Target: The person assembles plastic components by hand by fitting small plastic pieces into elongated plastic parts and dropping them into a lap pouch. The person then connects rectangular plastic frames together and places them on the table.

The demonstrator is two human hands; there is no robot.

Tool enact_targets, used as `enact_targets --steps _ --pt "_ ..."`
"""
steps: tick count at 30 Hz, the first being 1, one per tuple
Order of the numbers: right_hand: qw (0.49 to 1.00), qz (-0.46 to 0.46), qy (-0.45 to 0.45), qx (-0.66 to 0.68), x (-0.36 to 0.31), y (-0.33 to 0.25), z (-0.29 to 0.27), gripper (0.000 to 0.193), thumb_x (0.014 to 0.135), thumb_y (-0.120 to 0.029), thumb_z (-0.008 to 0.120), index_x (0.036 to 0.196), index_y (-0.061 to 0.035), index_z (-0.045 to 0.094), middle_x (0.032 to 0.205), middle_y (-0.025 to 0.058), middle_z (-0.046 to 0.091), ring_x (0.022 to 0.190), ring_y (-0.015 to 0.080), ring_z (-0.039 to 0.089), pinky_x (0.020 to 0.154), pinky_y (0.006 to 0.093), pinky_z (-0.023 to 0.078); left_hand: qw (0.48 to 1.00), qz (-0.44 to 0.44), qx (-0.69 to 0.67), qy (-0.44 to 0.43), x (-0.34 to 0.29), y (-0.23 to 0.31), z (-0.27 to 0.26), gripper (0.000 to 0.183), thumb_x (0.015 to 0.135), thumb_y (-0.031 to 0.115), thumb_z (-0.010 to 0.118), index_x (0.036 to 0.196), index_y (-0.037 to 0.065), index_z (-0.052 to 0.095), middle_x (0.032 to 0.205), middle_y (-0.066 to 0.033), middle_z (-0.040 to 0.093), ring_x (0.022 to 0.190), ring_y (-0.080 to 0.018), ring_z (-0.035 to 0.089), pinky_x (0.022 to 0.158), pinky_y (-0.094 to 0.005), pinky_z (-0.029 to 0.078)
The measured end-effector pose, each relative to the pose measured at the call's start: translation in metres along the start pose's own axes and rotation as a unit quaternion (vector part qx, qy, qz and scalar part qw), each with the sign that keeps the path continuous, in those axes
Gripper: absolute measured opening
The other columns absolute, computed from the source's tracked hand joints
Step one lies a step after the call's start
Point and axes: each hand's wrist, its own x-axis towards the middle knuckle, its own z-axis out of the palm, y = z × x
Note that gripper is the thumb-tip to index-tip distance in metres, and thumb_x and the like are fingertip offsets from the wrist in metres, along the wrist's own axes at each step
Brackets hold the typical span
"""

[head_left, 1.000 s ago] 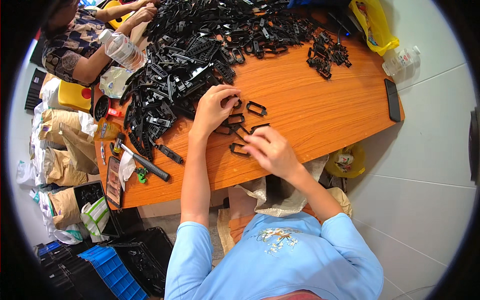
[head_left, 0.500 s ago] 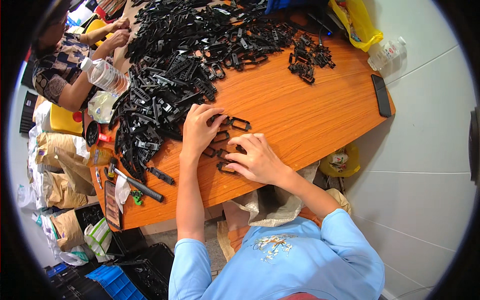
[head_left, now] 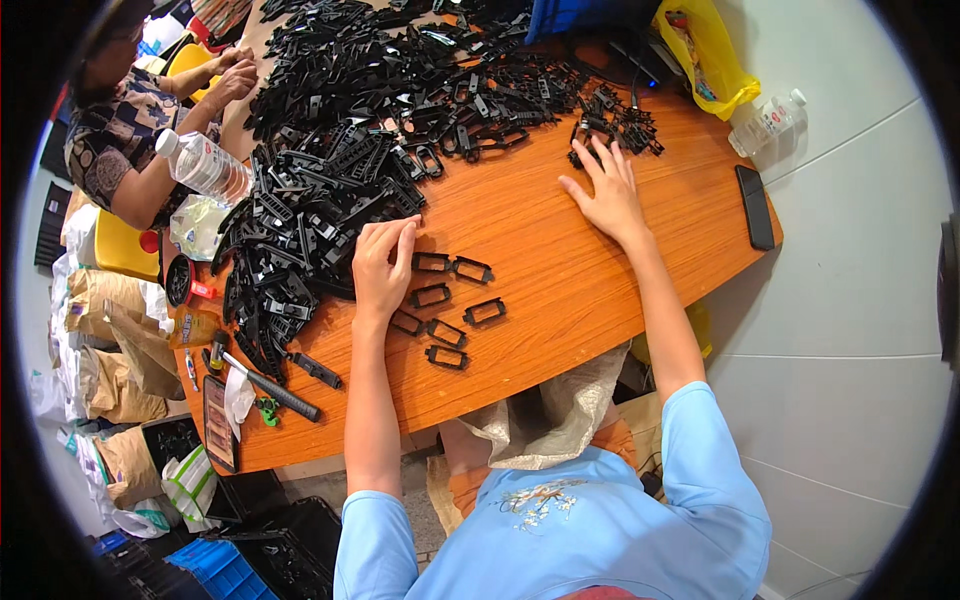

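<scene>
Several small black rectangular frames (head_left: 444,348) lie loosely grouped on the wooden table (head_left: 560,270) in front of me. My left hand (head_left: 383,268) is closed beside them, at the edge of a large heap of long black plastic parts (head_left: 300,210). Its fingertips are pressed together, and whatever they may hold is hidden. My right hand (head_left: 608,195) reaches out to the far right with its fingers apart. Its fingertips are at the near side of a smaller pile of black parts (head_left: 640,130), and I see nothing gripped in it.
A hammer (head_left: 285,394), a green clip (head_left: 267,410) and a phone (head_left: 220,424) lie at the left edge. Another phone (head_left: 755,207) and a plastic bottle (head_left: 768,123) are at the right. A co-worker's hands (head_left: 235,78) are busy at the far left.
My right hand has left the frames and moved far and right to the small pile. My left hand has drawn slightly back, off the frames, which now lie uncovered.
</scene>
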Motion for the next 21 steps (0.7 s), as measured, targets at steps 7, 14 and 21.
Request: enact_targets --steps 7,14,21 --pt "0.995 -0.079 -0.023 0.061 -0.055 -0.040 -0.009 0.042 0.093 -0.026 0.057 0.133 -0.0176 0.051 0.138 0.0134 0.046 0.132 0.0361 0.036 0.111 0.0487 0.027 0.999 -0.017 -0.013 0.047 0.000 -0.010 -0.003 0.025 0.097 0.013 0.051 0.093 0.000 0.072 0.081 -0.0085 0.069 0.076 -0.0183 0.058 0.070 -0.0299 0.047" --pt "0.972 -0.039 0.106 0.208 -0.093 -0.057 -0.030 0.054 0.076 -0.019 0.077 0.124 -0.0093 0.056 0.132 0.0148 0.048 0.118 0.0333 0.050 0.100 0.0414 0.040 0.996 -0.027 -0.038 0.076 0.002 -0.013 -0.002 0.024 0.096 0.015 0.054 0.089 0.001 0.072 0.076 -0.0074 0.068 0.071 -0.0199 0.057 0.068 -0.0307 0.047" --pt "0.981 -0.018 0.067 0.181 -0.121 -0.045 -0.034 0.036 0.074 -0.015 0.078 0.105 -0.0065 0.061 0.111 0.0117 0.054 0.094 0.0288 0.058 0.081 0.0383 0.048 0.993 -0.059 -0.062 0.080 0.002 -0.015 -0.003 0.030 0.098 0.020 0.051 0.091 0.002 0.073 0.075 -0.0063 0.068 0.071 -0.0160 0.056 0.066 -0.0289 0.046"
